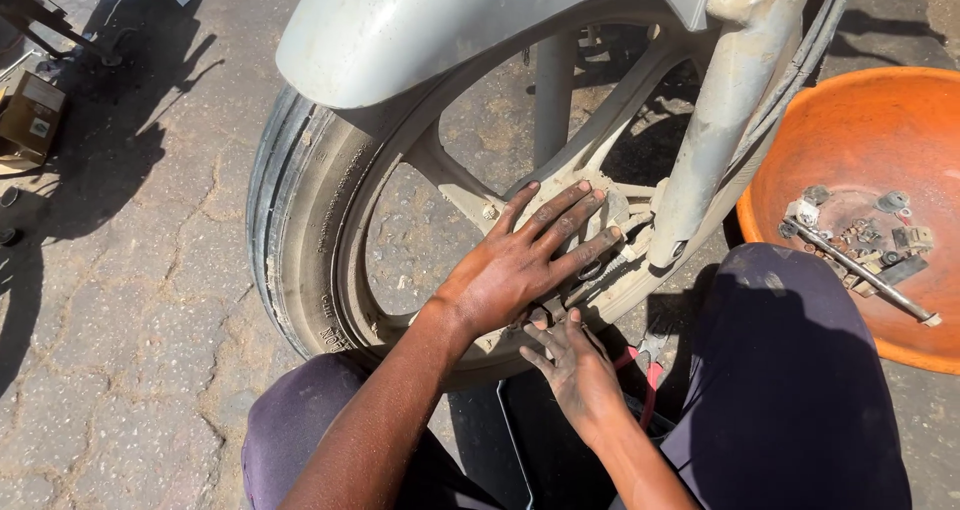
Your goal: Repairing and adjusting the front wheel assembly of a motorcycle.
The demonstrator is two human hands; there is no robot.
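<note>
Pressing left hand (505,270), fingers spread flat, against hub of dusty grey spoked motorcycle wheel (420,170) standing upright on pavement. Right hand (575,370) working beneath hub, fingers curled; grip contents unclear. Judging hub fastener work underway; steady bracing needed.

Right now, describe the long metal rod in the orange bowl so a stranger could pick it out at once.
Look right of the motorcycle wheel to the big orange bowl on the ground. Among the small dusty bolts and brackets at its bottom lies the rod, slanting down toward the right rim. It is the only long, thin, straight piece; everything around it is short and chunky.
</note>
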